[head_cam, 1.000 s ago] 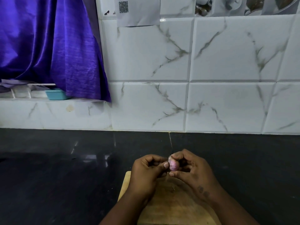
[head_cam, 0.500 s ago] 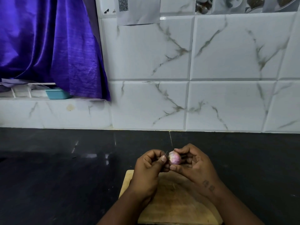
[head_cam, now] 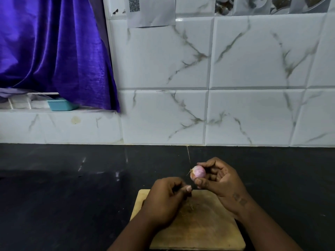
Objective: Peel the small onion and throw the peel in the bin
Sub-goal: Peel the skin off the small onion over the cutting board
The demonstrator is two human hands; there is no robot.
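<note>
The small round pink-purple onion (head_cam: 198, 173) is held up above the far edge of the pale wooden chopping board (head_cam: 204, 230), pinched between the thumb and curled fingers of the right hand (head_cam: 220, 180), with a dry wisp of skin sticking out on its left side. The left hand (head_cam: 166, 200) hangs just near and left of the onion, apart from it, over the board's far left corner. Its fingers are curled in and its thumb lies against the forefinger; whether it pinches a shred of peel I cannot tell. The board lies on a black stone counter (head_cam: 72, 187). Behind stands a white marble-patterned tiled wall (head_cam: 253, 60), with a shiny purple curtain (head_cam: 50, 48) at far left, a small teal plastic tub (head_cam: 60, 104) on the ledge beneath it, and a paper sheet with a QR code (head_cam: 150, 11) stuck to the tiles.
</note>
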